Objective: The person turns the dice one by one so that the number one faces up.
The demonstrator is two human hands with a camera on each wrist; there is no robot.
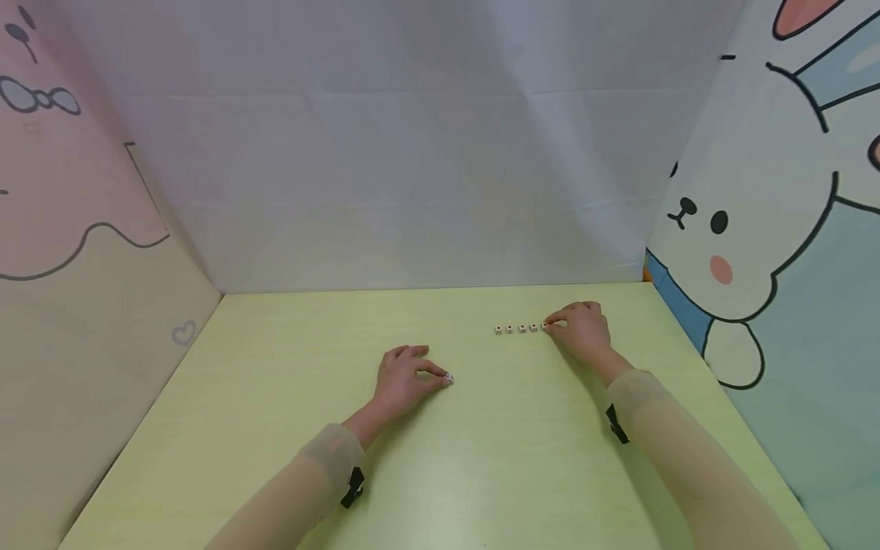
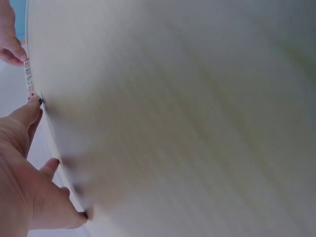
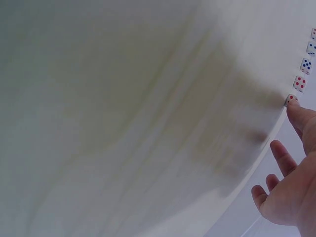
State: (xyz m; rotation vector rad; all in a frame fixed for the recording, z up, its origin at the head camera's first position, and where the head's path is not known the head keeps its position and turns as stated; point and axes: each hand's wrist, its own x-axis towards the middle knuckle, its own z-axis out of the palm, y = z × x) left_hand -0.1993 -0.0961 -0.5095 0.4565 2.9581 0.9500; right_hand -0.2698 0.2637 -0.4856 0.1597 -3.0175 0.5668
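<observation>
My left hand [image 1: 404, 382] is over the middle of the table, pinching a small white die [image 1: 449, 378] between thumb and forefinger, the other fingers spread. Farther back on the right, several white dice [image 1: 510, 329] stand in a straight row with small gaps. At the row's right end my right hand [image 1: 583, 330] holds the last die [image 3: 290, 100] with its thumb and a finger. Red or blue pips show on the row's dice [image 3: 306, 65] in the right wrist view. Fingertips partly hide both held dice.
The pale yellow-green table [image 1: 440, 473] meets a white cloth wall [image 1: 412, 191] at its back edge. Printed side panels stand left and right, the right one with a cartoon rabbit [image 1: 742, 229]. Black clips [image 1: 353, 487] hang at both sleeve cuffs.
</observation>
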